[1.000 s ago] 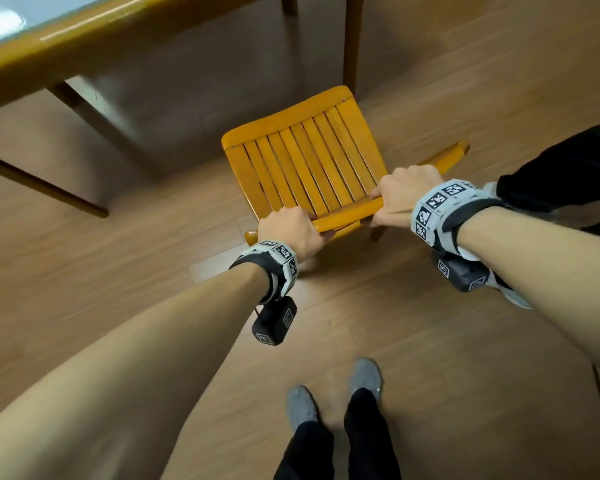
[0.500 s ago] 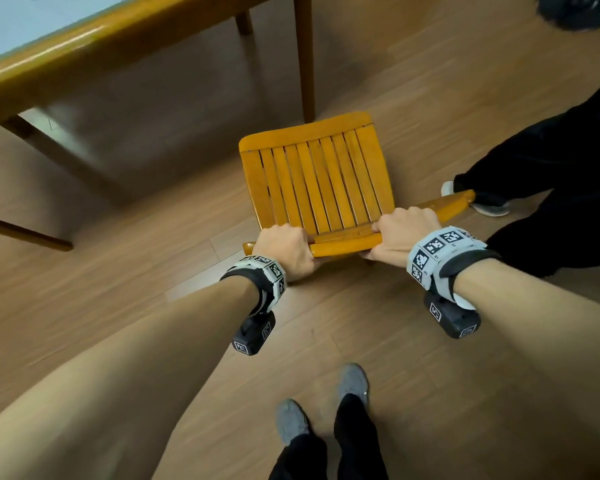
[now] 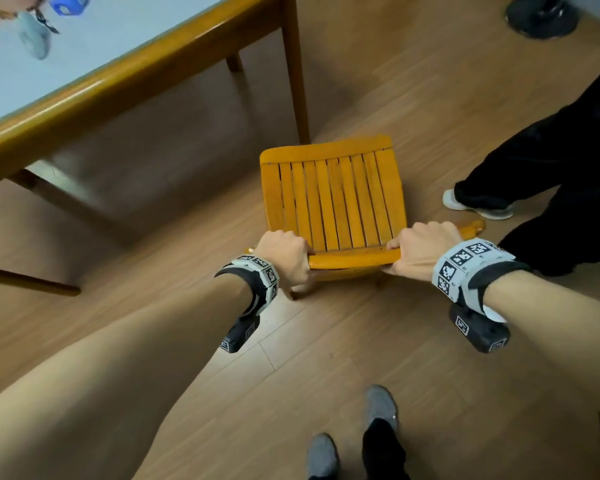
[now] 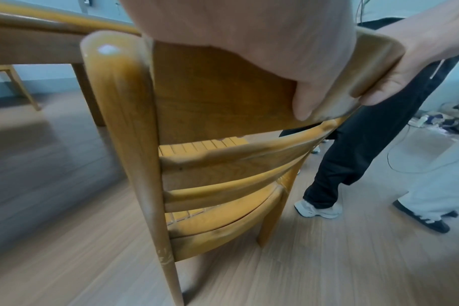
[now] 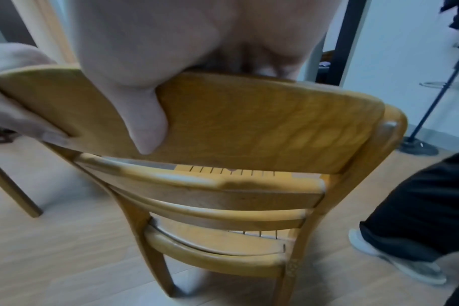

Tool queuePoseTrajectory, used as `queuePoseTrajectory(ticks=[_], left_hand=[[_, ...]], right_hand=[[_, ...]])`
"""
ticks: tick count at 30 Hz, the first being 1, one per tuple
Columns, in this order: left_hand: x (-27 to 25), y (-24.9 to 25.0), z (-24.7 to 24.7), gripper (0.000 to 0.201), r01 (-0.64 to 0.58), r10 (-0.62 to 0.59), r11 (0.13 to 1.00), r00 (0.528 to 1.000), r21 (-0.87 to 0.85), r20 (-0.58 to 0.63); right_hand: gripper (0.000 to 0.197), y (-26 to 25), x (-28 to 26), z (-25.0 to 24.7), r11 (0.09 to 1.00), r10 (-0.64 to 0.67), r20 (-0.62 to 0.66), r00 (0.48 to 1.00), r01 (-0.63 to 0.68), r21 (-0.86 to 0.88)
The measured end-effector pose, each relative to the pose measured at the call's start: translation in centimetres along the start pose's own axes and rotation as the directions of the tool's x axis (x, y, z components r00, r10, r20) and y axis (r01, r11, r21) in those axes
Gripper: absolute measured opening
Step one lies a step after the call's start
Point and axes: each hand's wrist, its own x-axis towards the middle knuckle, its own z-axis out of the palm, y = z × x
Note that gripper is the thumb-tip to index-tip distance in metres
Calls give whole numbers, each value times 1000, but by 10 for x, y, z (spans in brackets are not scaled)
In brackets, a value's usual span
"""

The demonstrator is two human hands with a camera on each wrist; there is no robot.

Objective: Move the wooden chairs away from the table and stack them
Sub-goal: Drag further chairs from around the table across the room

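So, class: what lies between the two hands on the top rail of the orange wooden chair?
A bare stretch of the orange wooden chair's top rail lies between the left hand and right hand; the head view shows it.

Chair [image 3: 333,199] apparently pulled clear of table [image 3: 118,81].

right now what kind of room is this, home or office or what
Probably a meeting or dining room, hard to say which: a long glass-topped wooden table, a slatted wooden chair held at its backrest by both hands, wood-look plank flooring, and a floor stand's round base.
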Motion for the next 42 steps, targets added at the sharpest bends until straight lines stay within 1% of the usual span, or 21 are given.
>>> queuePoseTrajectory(ticks=[2,3,5,7,12,14,16,18,22,24,27,29,33,36,40,42], left_hand=[[9,-8,-4,41,-17,17,1000,1000,6,4],[16,-13,-8,47,-25,25,1000,1000,6,0],[33,-23,-23,58,-38,39,999,999,26,-19],[49,-37,-43,60,-42,42,999,999,29,-12],[109,-91,-101,59,-5,6,1000,997,-7,71],[134,-109,-119,55,12,-9,1000,994,-22,105],[161,-129,-133,53,29,-25,999,993,-29,118],[188,-146,-142,51,26,-23,999,993,-23,113],[238,-176,-164,41,23,-20,999,993,-28,119],[265,-189,-174,43,11,-5,999,991,-43,132],[307,-198,-190,54,-22,22,1000,990,-5,141],[331,-203,-203,57,-36,35,999,990,5,133],[379,-207,-239,60,-78,78,997,991,-4,105],[415,-208,-260,63,-67,68,998,991,-16,115],[458,-198,-266,63,-28,32,999,991,-31,130],[480,-191,-271,58,-15,21,999,991,-48,131]], right_hand=[[53,-2,2,-1,999,33,-11,999,-33,12],[53,-1,4,-5,999,48,-14,999,-48,18],[52,4,16,-22,998,66,-27,997,-65,27],[49,7,30,-41,996,72,-32,997,-71,51],[47,11,89,-94,988,114,-83,990,-104,118],[44,12,110,-111,983,131,-76,988,-119,143],[39,13,136,-126,979,144,-96,985,-128,158],[36,16,158,-139,973,163,-86,983,-146,176],[34,18,200,-166,965,190,-72,979,-173,195],[34,22,221,-177,957,215,-48,975,-201,207],[35,37,250,-194,943,259,-21,966,-247,223],[35,50,266,-208,930,287,2,958,-279,240],[31,83,298,-238,882,356,-19,934,-329,336],[30,109,324,-254,868,392,-35,919,-356,346],[35,146,363,-261,877,378,-14,926,-353,324],[31,170,381,-267,891,352,-14,936,-330,312]])
